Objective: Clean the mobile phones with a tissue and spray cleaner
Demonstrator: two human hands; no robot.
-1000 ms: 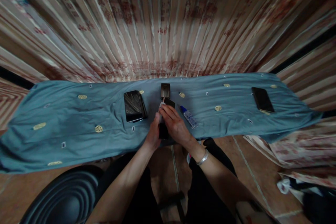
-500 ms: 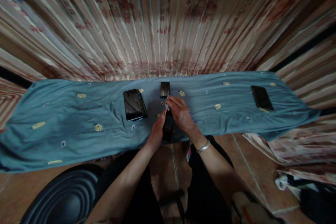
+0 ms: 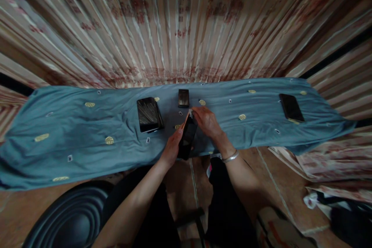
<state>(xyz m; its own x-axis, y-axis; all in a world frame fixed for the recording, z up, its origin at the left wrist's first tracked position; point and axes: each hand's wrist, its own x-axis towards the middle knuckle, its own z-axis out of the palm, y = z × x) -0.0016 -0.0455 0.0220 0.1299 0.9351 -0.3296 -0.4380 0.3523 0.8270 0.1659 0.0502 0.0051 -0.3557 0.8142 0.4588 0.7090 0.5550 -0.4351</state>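
Note:
My left hand (image 3: pixel 173 145) is closed around the left side of a dark phone (image 3: pixel 187 139), which is held tilted near the front edge of the cloth-covered table. An orange-brown edge shows along the phone's upper left. At the phone's top corner, my right hand (image 3: pixel 207 121) pinches a small white wipe or scrap of cloth (image 3: pixel 190 112), mostly hidden by the fingers. A silver bracelet (image 3: pixel 230 157) circles the right wrist.
A blue patterned cloth (image 3: pixel 78 124) covers the long table. On it lie glossy dark slabs, stacked (image 3: pixel 147 114), a small dark rectangular case (image 3: pixel 183 98) and a dark phone (image 3: pixel 291 107) far right. Curtains (image 3: pixel 174 27) hang behind; a round black stool (image 3: pixel 71 217) stands lower left.
The phone has tilted, its top swinging to the right. My right hand has shifted slightly right with the white scrap, staying at the phone's top edge.

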